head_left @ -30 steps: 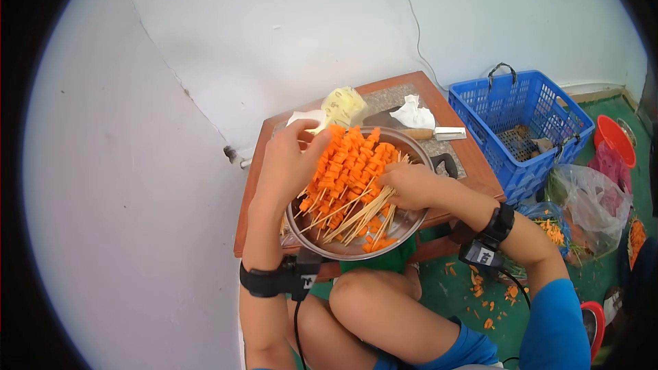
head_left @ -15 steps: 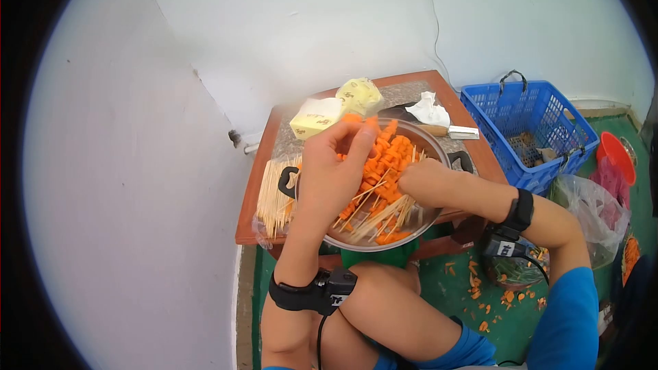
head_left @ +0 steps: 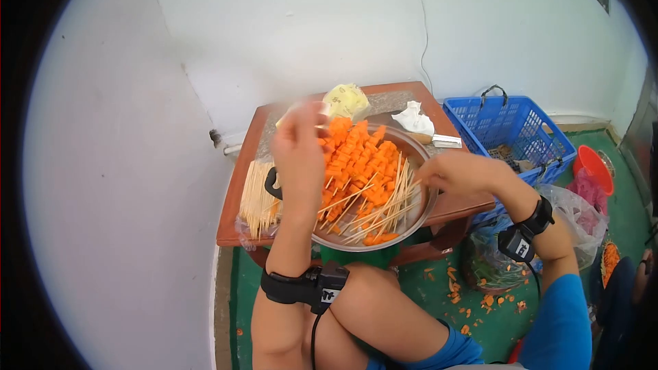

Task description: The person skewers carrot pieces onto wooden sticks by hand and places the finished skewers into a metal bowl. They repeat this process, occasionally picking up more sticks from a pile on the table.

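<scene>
A round metal pan [head_left: 430, 209] with black handles holds a heap of orange carrot pieces [head_left: 353, 157] threaded on thin wooden skewers [head_left: 394, 212]. Over the pan's left side, my left hand [head_left: 299, 157] is raised, its fingers smeared by motion, so I cannot make out whether they hold anything. My right hand [head_left: 458, 170] is at the right rim, close to the skewer ends. Its fingers are loosely bent and apart, with nothing visible in them. Left of the pan lies a pile of bare bamboo skewers [head_left: 259, 199], partly in clear plastic.
The pan rests at the front of a small wooden table [head_left: 236, 223] against the wall. Behind it are a yellow tissue pack [head_left: 347, 101], white crumpled paper [head_left: 414, 118] and a metal blade [head_left: 447, 141]. A blue crate [head_left: 548, 164], red basin [head_left: 593, 170] and carrot scraps [head_left: 490, 300] are on the floor.
My left hand has moved left, uncovering more carrot pieces. My right hand has drawn off the skewers toward the right rim, and its fist has loosened. The view has shifted slightly.
</scene>
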Demonstrator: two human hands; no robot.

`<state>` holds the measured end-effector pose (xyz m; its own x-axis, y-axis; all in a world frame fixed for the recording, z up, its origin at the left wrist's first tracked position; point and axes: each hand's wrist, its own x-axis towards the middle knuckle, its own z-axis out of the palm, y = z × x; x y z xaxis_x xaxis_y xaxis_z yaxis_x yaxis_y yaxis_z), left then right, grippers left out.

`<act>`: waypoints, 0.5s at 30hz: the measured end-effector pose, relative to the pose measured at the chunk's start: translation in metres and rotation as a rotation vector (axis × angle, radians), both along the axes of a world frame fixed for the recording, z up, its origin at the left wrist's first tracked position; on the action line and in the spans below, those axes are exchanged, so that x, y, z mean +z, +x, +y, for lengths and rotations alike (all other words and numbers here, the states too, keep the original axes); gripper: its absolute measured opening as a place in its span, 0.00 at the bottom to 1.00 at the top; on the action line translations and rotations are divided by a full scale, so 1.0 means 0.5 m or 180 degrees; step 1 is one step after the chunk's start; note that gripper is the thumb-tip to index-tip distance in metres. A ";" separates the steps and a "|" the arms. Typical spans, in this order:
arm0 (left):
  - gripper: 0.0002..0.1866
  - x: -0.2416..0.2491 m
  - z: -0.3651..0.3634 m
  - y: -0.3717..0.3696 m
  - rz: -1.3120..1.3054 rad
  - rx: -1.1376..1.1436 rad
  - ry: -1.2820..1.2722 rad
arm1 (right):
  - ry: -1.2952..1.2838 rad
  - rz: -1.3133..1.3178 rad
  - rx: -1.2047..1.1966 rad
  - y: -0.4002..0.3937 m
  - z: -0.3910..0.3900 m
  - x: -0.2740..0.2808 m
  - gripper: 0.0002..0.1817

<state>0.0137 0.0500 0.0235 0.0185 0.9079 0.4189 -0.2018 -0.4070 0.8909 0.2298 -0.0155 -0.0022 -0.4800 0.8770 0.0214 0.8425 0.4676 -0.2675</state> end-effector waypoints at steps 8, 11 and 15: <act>0.14 -0.010 -0.018 0.028 0.0571 -0.0794 0.0361 | -0.0873 0.3193 -0.0143 -0.073 0.015 0.028 0.13; 0.13 -0.014 -0.047 0.049 0.0592 -0.1539 0.0468 | -0.0926 0.3061 0.0019 -0.110 0.018 0.018 0.14; 0.12 -0.009 -0.033 0.025 0.0266 -0.0784 0.0177 | -0.0422 0.1579 -0.0251 -0.095 0.060 -0.014 0.12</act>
